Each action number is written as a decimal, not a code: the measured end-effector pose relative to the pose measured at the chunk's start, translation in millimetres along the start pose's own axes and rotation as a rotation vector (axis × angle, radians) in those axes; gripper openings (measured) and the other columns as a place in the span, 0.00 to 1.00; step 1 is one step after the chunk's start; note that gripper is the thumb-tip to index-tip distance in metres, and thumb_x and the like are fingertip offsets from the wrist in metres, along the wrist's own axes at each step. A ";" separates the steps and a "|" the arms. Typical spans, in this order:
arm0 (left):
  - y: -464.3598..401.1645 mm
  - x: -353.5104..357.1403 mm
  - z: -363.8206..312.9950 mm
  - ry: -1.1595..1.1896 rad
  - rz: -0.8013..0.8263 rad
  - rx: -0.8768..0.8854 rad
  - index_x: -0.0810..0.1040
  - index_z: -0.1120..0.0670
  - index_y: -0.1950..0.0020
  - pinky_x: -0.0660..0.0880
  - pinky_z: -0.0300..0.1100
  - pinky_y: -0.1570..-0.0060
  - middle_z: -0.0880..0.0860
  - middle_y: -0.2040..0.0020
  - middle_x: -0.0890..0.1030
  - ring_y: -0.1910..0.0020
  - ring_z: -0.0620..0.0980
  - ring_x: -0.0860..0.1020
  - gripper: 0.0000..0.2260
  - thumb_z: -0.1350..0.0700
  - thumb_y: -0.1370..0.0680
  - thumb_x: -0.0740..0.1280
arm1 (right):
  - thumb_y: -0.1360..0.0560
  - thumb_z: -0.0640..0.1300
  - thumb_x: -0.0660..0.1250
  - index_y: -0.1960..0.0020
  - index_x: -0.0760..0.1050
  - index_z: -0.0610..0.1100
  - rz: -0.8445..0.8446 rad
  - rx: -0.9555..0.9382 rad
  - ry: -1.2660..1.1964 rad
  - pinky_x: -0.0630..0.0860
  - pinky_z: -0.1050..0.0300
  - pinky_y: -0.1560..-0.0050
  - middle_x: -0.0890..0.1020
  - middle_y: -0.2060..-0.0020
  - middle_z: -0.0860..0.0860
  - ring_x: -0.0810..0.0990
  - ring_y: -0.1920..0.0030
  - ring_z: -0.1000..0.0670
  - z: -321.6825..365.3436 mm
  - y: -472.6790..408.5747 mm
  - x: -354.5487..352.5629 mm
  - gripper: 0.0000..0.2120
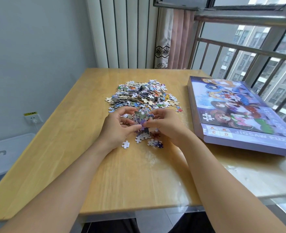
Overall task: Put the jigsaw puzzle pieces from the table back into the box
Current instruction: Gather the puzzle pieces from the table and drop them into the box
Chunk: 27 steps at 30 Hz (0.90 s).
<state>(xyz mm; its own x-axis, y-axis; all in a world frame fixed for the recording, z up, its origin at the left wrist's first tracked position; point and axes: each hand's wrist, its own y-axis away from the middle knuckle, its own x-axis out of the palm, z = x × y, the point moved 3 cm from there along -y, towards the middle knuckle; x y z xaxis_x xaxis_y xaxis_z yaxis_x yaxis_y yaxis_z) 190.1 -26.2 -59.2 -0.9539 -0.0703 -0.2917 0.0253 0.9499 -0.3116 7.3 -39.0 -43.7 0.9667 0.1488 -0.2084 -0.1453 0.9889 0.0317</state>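
I'm at a pale wooden table [58,148] in a corner by a barred window, and off its left edge a white wall socket [33,117] with a plug in it sits above a translucent storage bin [6,152]. Toward the middle, my left hand [120,127] and my right hand [164,126] meet at the near edge of the heap of jigsaw pieces [143,95], both sets of fingers curled inward around a small clump of pieces [142,119] cupped between them, my thumbs nearly touching. A few loose pieces [125,144] lie on the wood just under my wrists. To the right, well apart from the heap, the puzzle box [240,115] lies flat with its lid on, picture side up, reaching the table's right edge beside the window railing [250,47]
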 end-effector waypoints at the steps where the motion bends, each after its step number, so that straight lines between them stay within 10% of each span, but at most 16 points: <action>1: -0.3 0.2 0.5 -0.018 -0.004 0.000 0.79 0.42 0.42 0.80 0.39 0.55 0.45 0.43 0.81 0.59 0.41 0.81 0.23 0.60 0.31 0.80 | 0.32 0.34 0.79 0.51 0.81 0.40 0.007 0.018 -0.044 0.75 0.59 0.66 0.82 0.66 0.51 0.81 0.66 0.53 -0.5 0.1 -1.1 0.12; 9: -2.2 1.7 2.0 -0.014 -0.007 0.000 0.82 0.49 0.44 0.79 0.44 0.52 0.47 0.53 0.85 0.56 0.54 0.81 0.11 0.56 0.25 0.76 | 0.26 0.29 0.71 0.54 0.77 0.44 0.169 0.102 -0.487 0.80 0.49 0.53 0.85 0.55 0.44 0.84 0.56 0.45 -0.6 -1.8 -0.4 0.10; 15: -0.1 4.5 0.1 -0.107 -0.018 0.071 0.82 0.46 0.49 0.79 0.45 0.55 0.44 0.58 0.84 0.59 0.45 0.81 0.08 0.58 0.25 0.75 | 0.26 0.32 0.73 0.39 0.75 0.41 0.105 0.083 -0.376 0.77 0.56 0.59 0.80 0.48 0.41 0.80 0.58 0.47 -6.2 -4.1 7.2 0.18; 27: -1.2 5.4 1.4 -0.015 0.030 0.005 0.80 0.47 0.42 0.78 0.37 0.58 0.48 0.54 0.82 0.58 0.45 0.83 0.13 0.60 0.24 0.74 | 0.29 0.28 0.74 0.50 0.81 0.41 0.099 -0.047 -0.245 0.78 0.48 0.52 0.84 0.56 0.41 0.82 0.57 0.45 -4.1 -2.0 7.1 0.12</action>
<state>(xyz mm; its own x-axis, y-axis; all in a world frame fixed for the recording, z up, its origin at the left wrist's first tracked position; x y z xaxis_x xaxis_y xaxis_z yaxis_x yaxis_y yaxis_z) 185.4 -28.1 -61.7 -0.9480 -0.0462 -0.3150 0.0557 0.9501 -0.3070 13.6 -40.0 -49.3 0.9687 0.2455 0.0366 -0.2455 0.9694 -0.0061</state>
